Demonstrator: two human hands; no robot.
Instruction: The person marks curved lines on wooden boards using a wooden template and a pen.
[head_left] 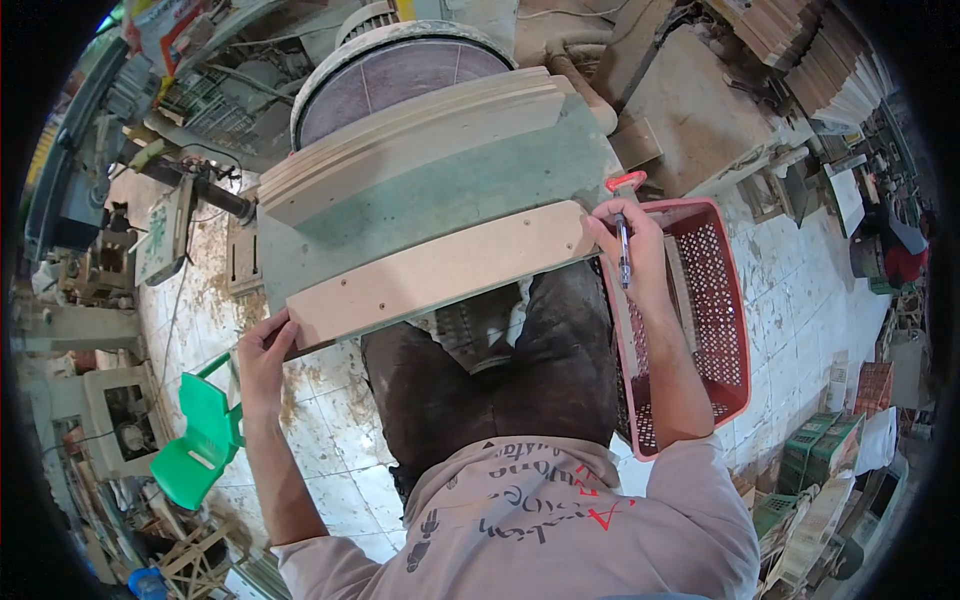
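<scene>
A long flat wooden board (440, 268) with rounded ends and several small dark holes lies along the near edge of a green worktable (400, 205). At its left end, my left hand (266, 345) grips the board between thumb and fingers. My right hand (632, 240) pinches the board's right end and also holds a pen (623, 250), which points back toward me. Behind the board, a row of similar wooden boards (420, 140) stands stacked at the table's far side.
A large round sanding disc (400, 85) rises behind the table. A red perforated basket (735, 330) sits right of my legs. On the left stands a small green chair (195, 440). More stacked wood (840, 75) is at the upper right.
</scene>
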